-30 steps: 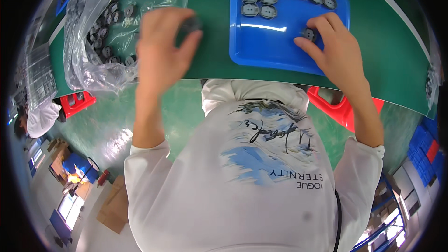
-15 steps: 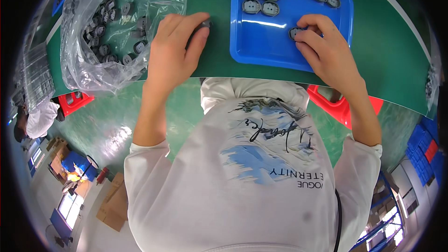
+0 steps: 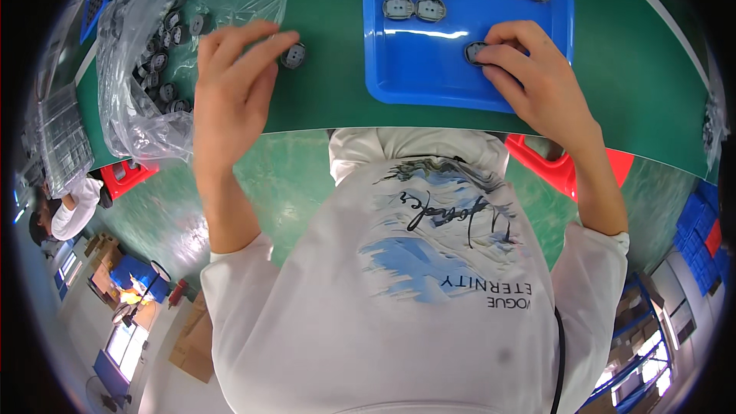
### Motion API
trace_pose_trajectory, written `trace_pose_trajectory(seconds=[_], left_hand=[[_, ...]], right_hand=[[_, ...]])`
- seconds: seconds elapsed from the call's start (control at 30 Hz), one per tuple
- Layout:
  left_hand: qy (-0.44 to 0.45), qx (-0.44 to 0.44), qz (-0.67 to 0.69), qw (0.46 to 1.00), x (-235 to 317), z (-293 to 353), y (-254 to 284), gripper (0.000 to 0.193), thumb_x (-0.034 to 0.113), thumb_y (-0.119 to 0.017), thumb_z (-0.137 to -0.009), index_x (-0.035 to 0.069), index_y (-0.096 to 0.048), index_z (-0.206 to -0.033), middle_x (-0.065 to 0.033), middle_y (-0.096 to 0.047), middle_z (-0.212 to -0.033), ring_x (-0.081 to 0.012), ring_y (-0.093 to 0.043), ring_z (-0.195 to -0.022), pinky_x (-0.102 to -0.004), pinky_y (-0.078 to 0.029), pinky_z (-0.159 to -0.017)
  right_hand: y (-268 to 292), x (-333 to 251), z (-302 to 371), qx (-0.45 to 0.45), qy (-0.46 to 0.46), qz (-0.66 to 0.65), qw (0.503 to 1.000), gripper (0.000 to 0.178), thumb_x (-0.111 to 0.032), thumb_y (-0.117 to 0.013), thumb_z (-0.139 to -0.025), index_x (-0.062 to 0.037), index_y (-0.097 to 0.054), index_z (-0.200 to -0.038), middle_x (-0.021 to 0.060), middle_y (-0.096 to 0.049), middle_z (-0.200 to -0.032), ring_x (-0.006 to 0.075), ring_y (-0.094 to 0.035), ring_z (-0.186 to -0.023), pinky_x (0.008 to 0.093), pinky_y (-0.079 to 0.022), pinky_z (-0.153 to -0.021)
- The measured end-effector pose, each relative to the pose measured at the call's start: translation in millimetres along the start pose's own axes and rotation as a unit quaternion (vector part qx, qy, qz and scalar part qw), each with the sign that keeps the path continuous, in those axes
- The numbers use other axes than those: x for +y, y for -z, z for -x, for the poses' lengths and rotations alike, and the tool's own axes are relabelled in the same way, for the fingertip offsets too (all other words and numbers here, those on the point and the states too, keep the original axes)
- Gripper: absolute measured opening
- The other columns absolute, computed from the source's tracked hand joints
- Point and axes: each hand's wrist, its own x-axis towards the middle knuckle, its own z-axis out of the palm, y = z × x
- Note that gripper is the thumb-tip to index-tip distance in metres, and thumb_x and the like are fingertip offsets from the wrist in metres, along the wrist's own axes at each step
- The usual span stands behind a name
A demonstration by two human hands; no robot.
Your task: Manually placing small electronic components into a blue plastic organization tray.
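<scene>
My right hand (image 3: 533, 69) pinches a small grey oval plastic part (image 3: 473, 53) between thumb and fingers, low over the blue tray (image 3: 445, 90). Several similar parts (image 3: 429, 9) lie in rows along the tray's far side. To the left, my left hand (image 3: 234, 88) is open, its fingers apart with nothing held. Just beyond its fingertips a loose grey part (image 3: 293, 56) rests on the green table. A clear plastic bag (image 3: 126, 119) holding many more grey parts lies partly behind my left hand.
The green table (image 3: 330, 100) has a curved pale edge. Under it, red stools (image 3: 540, 165) stand on both sides. A blue tray (image 3: 98, 0) sits at the far left. Another person in white (image 3: 77, 211) is at the left, and cardboard boxes (image 3: 192, 345) stand on the floor.
My left hand has drawn back to the left and let go of a grey part, which now lies on the table. My right hand keeps its pinch over the tray.
</scene>
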Motion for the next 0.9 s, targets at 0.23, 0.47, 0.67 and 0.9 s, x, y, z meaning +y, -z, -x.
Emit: trace_pose_trajectory(seconds=[0.23,0.47,0.67,0.9], left_hand=[[0.108,-0.086,0.044,0.989,12,18,-29,0.03,0.002,-0.076,-0.074,0.006,-0.071,-0.103,-0.0057,-0.062,-0.084,-0.0277,-0.055,-0.086,-0.0373,-0.047,-0.08],[-0.019,-0.067,-0.003,0.998,4,6,-24,0.027,0.003,-0.078,-0.074,0.008,-0.071,-0.1,-0.0045,-0.061,-0.093,-0.0277,-0.053,-0.092,-0.0367,-0.048,-0.077],[-0.031,-0.017,0.034,0.999,7,0,-32,0.024,0.002,-0.077,-0.072,0.009,-0.073,-0.094,-0.0038,-0.062,-0.098,-0.0274,-0.053,-0.096,-0.0373,-0.048,-0.079],[-0.102,0.034,0.123,0.987,38,-24,-61,0.019,0.002,-0.078,-0.069,0.009,-0.075,-0.086,-0.0035,-0.062,-0.096,-0.029,-0.053,-0.097,-0.0378,-0.046,-0.083]], right_hand=[[-9,-7,-14,-0.001,0.02,-0.012,1.0,0.019,-0.002,-0.072,-0.082,-0.0043,-0.07,-0.101,0.0074,-0.06,-0.107,0.0248,-0.061,-0.094,0.0343,-0.052,-0.078],[-23,-15,-21,0.015,0.02,-0.007,1.0,0.019,-0.004,-0.074,-0.08,-0.005,-0.07,-0.098,0.007,-0.059,-0.108,0.0247,-0.061,-0.095,0.0333,-0.053,-0.078],[-34,-21,-28,0.058,0.028,-0.009,0.998,0.019,-0.003,-0.076,-0.077,-0.0042,-0.07,-0.095,0.0078,-0.057,-0.102,0.0256,-0.057,-0.088,0.0349,-0.051,-0.074],[-34,-22,-32,0.062,0.051,-0.008,0.997,0.02,-0.001,-0.076,-0.076,-0.003,-0.069,-0.095,0.0084,-0.056,-0.101,0.0261,-0.057,-0.09,0.0354,-0.05,-0.073]])
